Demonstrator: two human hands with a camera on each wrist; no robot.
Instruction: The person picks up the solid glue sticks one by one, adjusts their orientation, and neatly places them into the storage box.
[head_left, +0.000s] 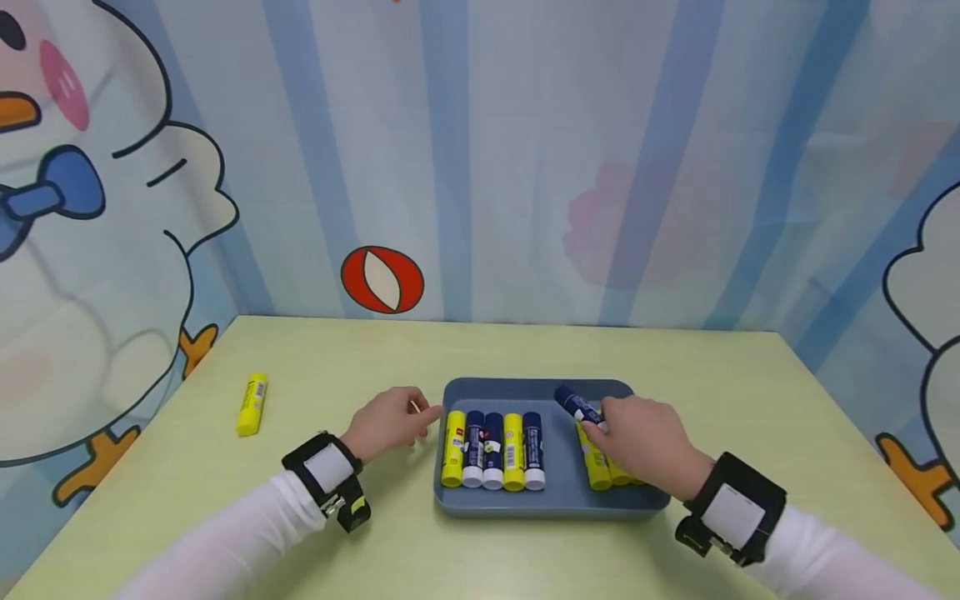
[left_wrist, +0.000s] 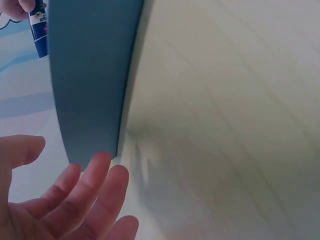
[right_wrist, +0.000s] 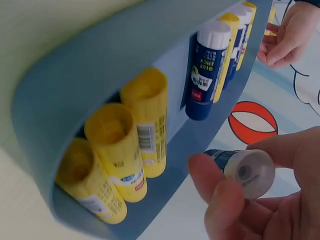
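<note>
My right hand pinches a dark blue glue stick above the right half of a blue-grey tray; its white end faces the right wrist camera. Below it, three yellow glue sticks lie side by side at the tray's right end, partly hidden by the hand in the head view. A row of yellow and dark blue glue sticks fills the tray's left part. Beside the tray's left edge is my left hand, holding nothing, fingers loosely bent and fingertips close to the tray's wall.
A lone yellow glue stick lies on the pale yellow table at the far left. Behind the table hangs a striped blue cartoon backdrop. Both wrists carry black strapped cameras.
</note>
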